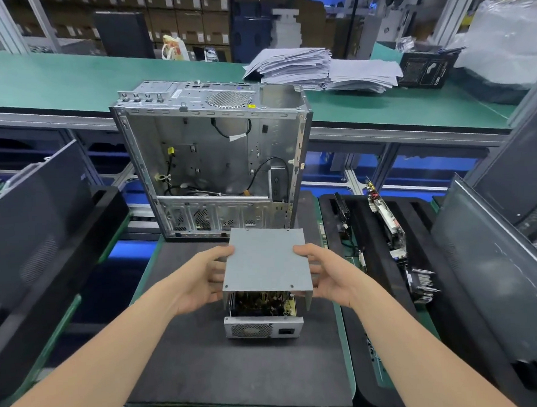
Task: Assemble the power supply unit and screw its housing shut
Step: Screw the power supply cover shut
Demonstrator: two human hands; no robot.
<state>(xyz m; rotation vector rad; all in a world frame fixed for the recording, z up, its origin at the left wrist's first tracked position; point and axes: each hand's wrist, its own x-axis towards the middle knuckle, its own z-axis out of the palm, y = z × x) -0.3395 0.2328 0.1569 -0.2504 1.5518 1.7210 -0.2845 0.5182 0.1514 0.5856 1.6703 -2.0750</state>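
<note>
A grey sheet-metal housing cover (266, 260) sits over the power supply's lower half (263, 326), shifted back so the circuit board (262, 306) with its components shows under the cover's front edge. The lower half's front face has a fan grille and a mains socket. My left hand (203, 281) grips the cover's left side, thumb on top and fingers curled along the wall. My right hand (328, 273) grips the right side the same way. Everything rests on a dark mat (207, 375).
An open, empty computer case (216, 156) stands upright just behind the power supply. Black foam trays (376, 238) at the right hold circuit cards and a heatsink. Dark side panels (37, 219) lean at the left and right. A green bench behind carries stacked papers (316, 69).
</note>
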